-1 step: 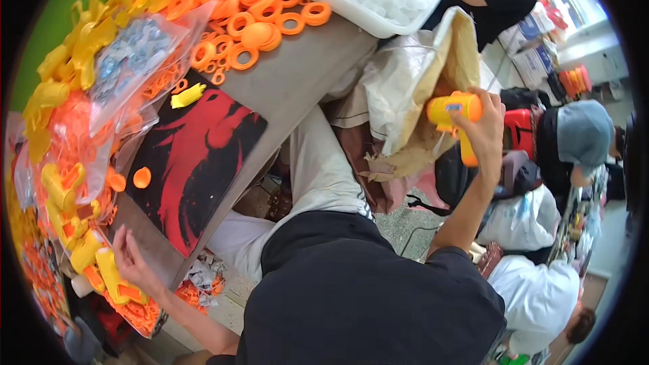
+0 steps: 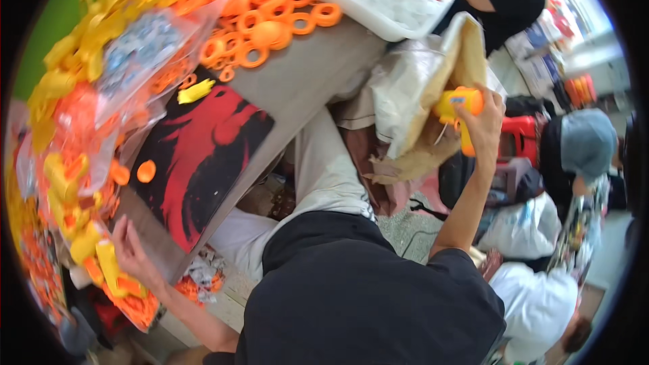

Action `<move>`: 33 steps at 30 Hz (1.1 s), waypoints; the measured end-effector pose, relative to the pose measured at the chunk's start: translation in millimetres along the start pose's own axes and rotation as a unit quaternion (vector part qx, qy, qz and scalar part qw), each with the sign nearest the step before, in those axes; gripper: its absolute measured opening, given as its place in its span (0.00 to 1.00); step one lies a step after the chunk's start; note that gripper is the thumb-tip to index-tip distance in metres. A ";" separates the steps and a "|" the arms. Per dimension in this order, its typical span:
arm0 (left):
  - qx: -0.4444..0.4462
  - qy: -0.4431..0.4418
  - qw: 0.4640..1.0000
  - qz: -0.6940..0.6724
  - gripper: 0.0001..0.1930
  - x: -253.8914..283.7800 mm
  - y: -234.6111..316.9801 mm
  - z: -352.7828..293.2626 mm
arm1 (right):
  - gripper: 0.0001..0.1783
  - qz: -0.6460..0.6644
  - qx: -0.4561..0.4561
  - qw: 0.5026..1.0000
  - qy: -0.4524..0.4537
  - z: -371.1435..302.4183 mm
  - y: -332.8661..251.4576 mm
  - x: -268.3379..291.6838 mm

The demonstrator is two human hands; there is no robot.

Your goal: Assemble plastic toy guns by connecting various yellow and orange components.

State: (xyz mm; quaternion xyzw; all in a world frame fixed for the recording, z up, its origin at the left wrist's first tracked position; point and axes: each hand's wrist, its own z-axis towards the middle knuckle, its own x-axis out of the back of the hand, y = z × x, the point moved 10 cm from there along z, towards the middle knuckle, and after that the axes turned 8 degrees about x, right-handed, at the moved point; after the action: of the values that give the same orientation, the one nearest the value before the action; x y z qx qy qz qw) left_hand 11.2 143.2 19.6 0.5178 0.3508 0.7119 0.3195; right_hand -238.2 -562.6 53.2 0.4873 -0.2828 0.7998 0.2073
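Note:
At the right, my right hand grips a yellow and orange gun-shaped toy. The toy is held over the open mouth of a pale woven sack with a tan lining. At the table's left edge my left hand hangs with its fingers loosely apart, and I see nothing in it. Beside that hand lie several yellow and orange toy bodies. A small yellow piece and an orange oval cap rest on and beside the black and red mat.
Orange rings, yellow parts and a clear bag of bluish pieces crowd the table's far left. A white tray of translucent parts stands at the far edge. Other people sit to the right, near a red stool.
The whole view has shifted slightly, so the table and sack sit a little further right and lower. My right hand still holds the toy over the sack; my left hand barely differs.

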 end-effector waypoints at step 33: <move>0.070 0.005 0.996 -0.060 0.37 78.7 16.4 12.0 | 0.13 0.196 0.489 0.849 0.041 38.1 -422.7 -180.0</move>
State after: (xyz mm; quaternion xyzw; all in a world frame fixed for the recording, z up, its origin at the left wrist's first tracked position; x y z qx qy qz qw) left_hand 0.8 200.7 76.3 0.5137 0.4317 0.6674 0.3228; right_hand 122.8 -278.9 11.6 0.4266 0.0635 0.8781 -0.2074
